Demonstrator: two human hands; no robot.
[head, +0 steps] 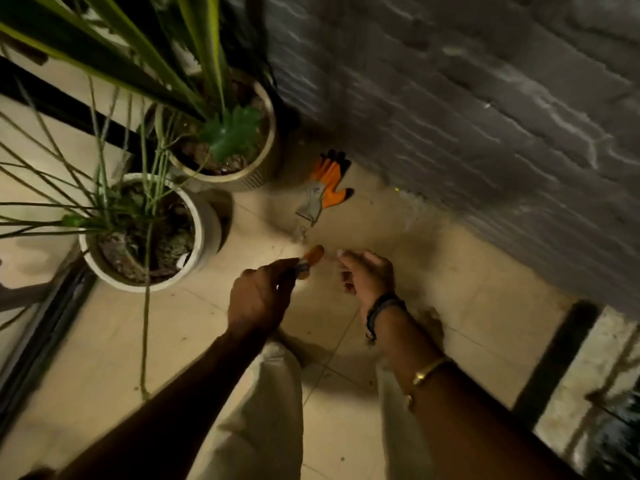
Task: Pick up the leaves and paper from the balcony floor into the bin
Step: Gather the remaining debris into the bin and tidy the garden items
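A white plant pot (207, 233) stands at my left on the balcony floor (104, 341). The fingers of my left hand (259, 299) pinch a small orange piece (313, 256), too blurred to name. Just beyond it a pale scrap (300, 233) lies on the floor below an orange glove (327, 183). My right hand (367, 278) hangs beside it, fingers loosely curled and holding nothing
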